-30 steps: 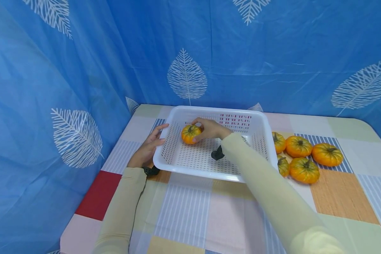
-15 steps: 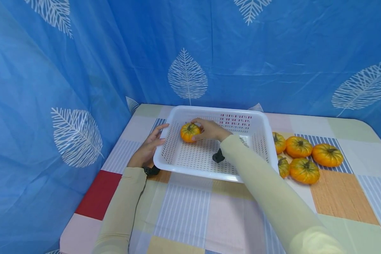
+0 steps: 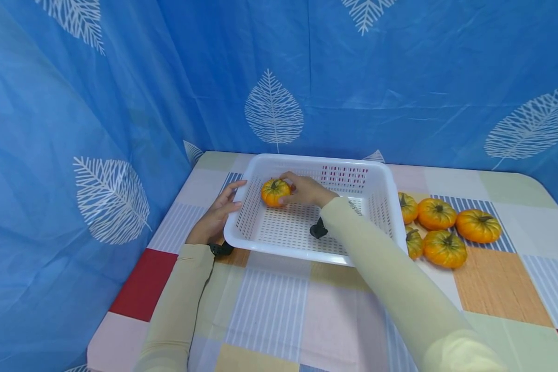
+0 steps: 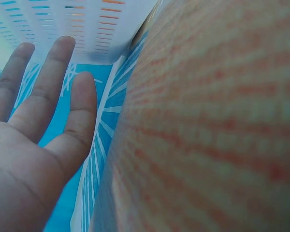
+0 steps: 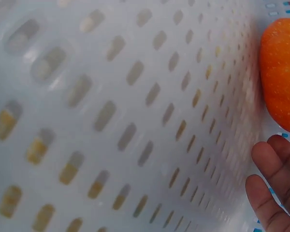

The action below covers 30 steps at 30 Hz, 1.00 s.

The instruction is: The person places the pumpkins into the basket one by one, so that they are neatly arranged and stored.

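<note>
A white perforated basket (image 3: 288,253) stands on the table. Inside it, near the left wall, is a small orange pumpkin (image 3: 275,192); my right hand (image 3: 307,190) grips its right side with thumb and fingers. In the right wrist view, the pumpkin (image 5: 282,72) shows at the right edge, above several fingers of the right hand (image 5: 275,183). My left hand (image 3: 216,217) rests with extended fingers at the basket's left rim. The left wrist view shows the left hand (image 4: 38,125) with fingers spread beside the basket wall (image 4: 96,34).
Several orange pumpkins (image 3: 437,214) lie on the patchwork tablecloth (image 3: 274,305) just right of the basket, some partly hidden by its wall. Blue curtains (image 3: 390,77) with white leaf prints hang behind and left of the table. A black wrist device (image 3: 318,229) hangs under the right sleeve.
The pumpkin and my right hand have shifted slightly left within the basket, toward its left wall. My left hand and the basket have stayed in place.
</note>
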Motion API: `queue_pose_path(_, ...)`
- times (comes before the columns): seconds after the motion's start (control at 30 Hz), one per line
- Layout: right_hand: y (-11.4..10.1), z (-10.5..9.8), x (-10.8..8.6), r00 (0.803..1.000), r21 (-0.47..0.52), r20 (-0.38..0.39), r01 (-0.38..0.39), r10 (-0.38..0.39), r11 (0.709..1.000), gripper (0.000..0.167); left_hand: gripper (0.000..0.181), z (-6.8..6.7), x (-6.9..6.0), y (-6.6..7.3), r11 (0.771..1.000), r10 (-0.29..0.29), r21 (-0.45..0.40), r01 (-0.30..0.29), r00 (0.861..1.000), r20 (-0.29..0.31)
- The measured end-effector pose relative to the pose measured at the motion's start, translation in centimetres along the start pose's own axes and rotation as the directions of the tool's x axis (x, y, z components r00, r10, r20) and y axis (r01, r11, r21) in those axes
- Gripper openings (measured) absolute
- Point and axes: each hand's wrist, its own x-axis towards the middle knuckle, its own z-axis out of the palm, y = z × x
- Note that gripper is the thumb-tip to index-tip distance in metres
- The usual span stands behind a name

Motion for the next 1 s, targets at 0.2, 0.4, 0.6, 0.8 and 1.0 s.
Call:
queue_pose_path(0.2,0.3,-0.3,-0.1,1.0,0.047,0.022,-0.01,0.009,0.999,0.077,0.063,0.1,-0.1,0.3,1.0,-0.008,0.011,0.009,1.0,-0.009)
queue_pose_path(0.4,1.0,-0.9,-0.2,0.999,0.12,0.046,0.012,-0.018,0.993,0.075,0.063,0.3,-0.1,0.4,1.0,-0.009,0.006,0.009,1.0,-0.007)
queue_pose_path(0.6,1.5,-1.5,-0.3,0.999,0.171,0.04,0.022,-0.03,0.985,0.07,0.063,0.2,-0.1,0.3,1.0,-0.004,-0.005,0.004,1.0,-0.004)
queue_pose_path(0.8,1.2,-2.3,-0.6,0.999,0.223,0.021,0.039,-0.045,0.974,0.06,0.063,0.2,0.0,0.2,1.0,0.002,-0.003,-0.002,1.0,0.004)
queue_pose_path(1.0,0.6,-2.8,-0.7,1.0,0.24,0.011,0.021,-0.024,0.971,0.056,0.064,0.2,-0.1,0.3,1.0,-0.001,-0.004,0.001,1.0,0.001)
